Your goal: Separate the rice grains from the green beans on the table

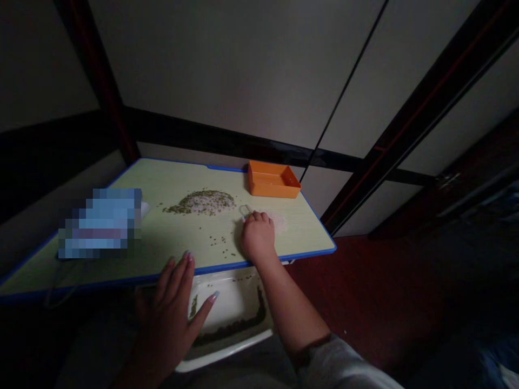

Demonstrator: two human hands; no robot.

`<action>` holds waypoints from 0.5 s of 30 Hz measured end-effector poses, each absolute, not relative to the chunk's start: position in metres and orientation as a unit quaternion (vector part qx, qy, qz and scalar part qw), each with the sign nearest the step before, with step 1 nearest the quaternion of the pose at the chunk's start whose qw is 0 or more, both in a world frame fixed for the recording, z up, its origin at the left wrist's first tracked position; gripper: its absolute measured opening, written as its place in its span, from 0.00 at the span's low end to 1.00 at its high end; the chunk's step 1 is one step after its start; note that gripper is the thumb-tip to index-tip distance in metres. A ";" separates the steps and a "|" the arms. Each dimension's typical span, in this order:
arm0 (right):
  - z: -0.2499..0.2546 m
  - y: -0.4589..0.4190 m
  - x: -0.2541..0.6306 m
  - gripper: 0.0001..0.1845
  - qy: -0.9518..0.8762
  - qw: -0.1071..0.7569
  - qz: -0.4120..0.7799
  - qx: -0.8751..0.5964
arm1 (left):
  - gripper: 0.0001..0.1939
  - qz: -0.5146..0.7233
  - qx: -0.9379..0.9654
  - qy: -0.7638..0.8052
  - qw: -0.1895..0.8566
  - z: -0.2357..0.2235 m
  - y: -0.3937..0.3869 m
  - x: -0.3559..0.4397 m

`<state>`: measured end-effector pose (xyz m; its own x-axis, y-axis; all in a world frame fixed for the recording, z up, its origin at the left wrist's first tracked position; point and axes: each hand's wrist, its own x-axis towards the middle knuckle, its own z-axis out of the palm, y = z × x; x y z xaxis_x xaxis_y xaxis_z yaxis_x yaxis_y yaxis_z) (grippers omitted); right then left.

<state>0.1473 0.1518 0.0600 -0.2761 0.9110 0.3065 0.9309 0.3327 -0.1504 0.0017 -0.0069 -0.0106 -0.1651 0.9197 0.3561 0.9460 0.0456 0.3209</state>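
Observation:
My right hand is closed, knuckles up, on the table beside a thin spread of pale grains. A narrow pale loop shows at its fingertips; I cannot make out what it belongs to. My left hand is open, fingers spread, at the table's front edge above a white basin. To the left of my right hand lies a mound of green and whitish grains. Several loose green grains are scattered in front of it. Dark green grains line the inside of the basin.
An orange open box stands at the table's back right. A blurred-out bluish thing is on the left side. The pale table has a blue rim and stands against cabinet panels. Reddish floor lies to the right.

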 end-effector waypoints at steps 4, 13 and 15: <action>0.063 0.148 0.156 0.19 -0.784 0.244 -0.028 -0.570 | 0.35 -0.242 -0.643 -0.726 0.023 -0.010 -0.006 0.002; 0.045 0.169 0.177 0.12 -0.744 0.442 0.196 -0.461 | 0.35 -0.245 -0.645 -0.723 0.033 -0.011 -0.007 0.002; 0.041 0.173 0.178 0.14 -0.724 0.466 0.247 -0.443 | 0.35 -0.245 -0.647 -0.722 0.033 -0.010 -0.007 0.002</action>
<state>0.1783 0.1729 0.0409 -0.1719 0.8732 0.4560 0.4116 0.4843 -0.7721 0.0024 -0.0071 -0.0100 -0.1618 0.9169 0.3648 0.9494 0.0438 0.3110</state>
